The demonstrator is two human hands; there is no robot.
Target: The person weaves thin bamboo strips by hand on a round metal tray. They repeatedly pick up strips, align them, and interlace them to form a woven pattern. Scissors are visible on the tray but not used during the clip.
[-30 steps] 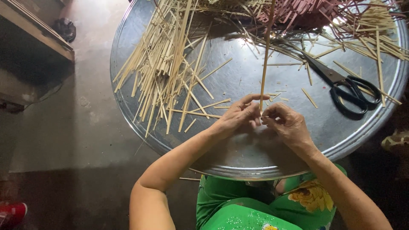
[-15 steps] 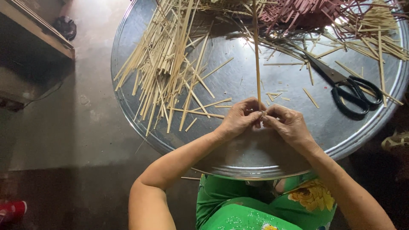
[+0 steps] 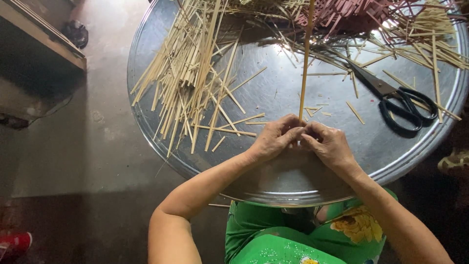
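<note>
A long bamboo strip (image 3: pixel 305 63) stands nearly upright over the round metal tray (image 3: pixel 273 181), its near end pinched closed in the grip of both the left hand (image 3: pixel 273 139) and right hand (image 3: pixel 330 144), apparently to steady it. Loose strips (image 3: pixel 190 83) lie left, scissors (image 3: pixel 398 100) right.

The lower end of the thin strip (image 3: pixel 306 63) is covered by the fingertips of the left hand (image 3: pixel 274 139) and right hand (image 3: pixel 331 145), and its top is cut off by the upper edge. The far rim of the round metal tray (image 3: pixel 146 122) and the reddish woven piece (image 3: pixel 351 12) are cropped there too.
</note>
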